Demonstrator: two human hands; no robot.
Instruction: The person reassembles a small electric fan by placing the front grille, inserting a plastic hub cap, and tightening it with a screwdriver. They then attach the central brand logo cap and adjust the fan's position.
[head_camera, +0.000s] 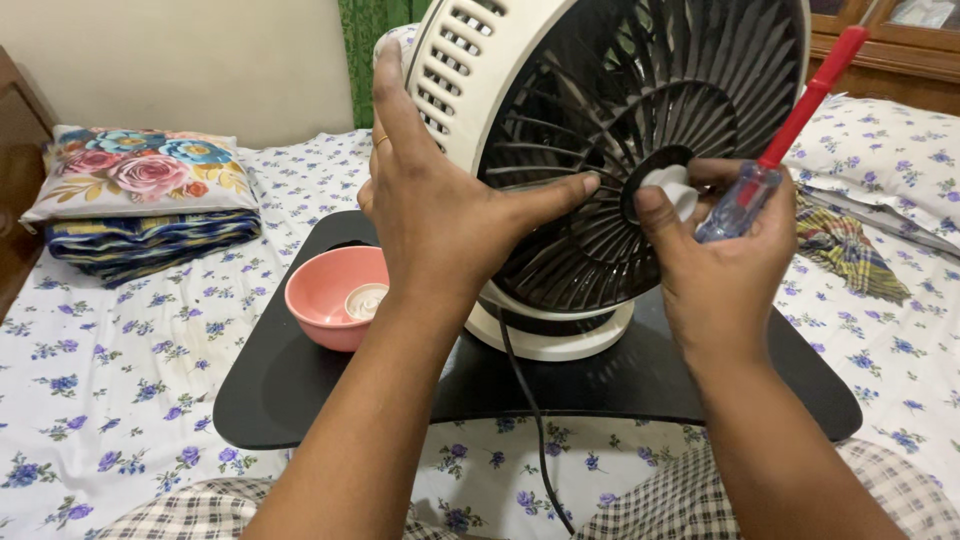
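Note:
A cream table fan (470, 70) with a dark slatted grille (640, 90) stands on a black tray (300, 385). My left hand (440, 205) grips the fan's housing, thumb stretched across the grille. My right hand (715, 255) pinches a small white cap (672, 185) at the grille's centre hub and also holds a screwdriver (800, 110) with a clear handle and red shaft pointing up to the right.
A pink bowl (325, 290) with a small white round part (365, 300) inside sits on the tray at the left. The fan's black cord (525, 400) runs toward me. Folded floral bedding (145, 190) lies far left, a checked cloth (845, 250) at right, on a flowered bedsheet.

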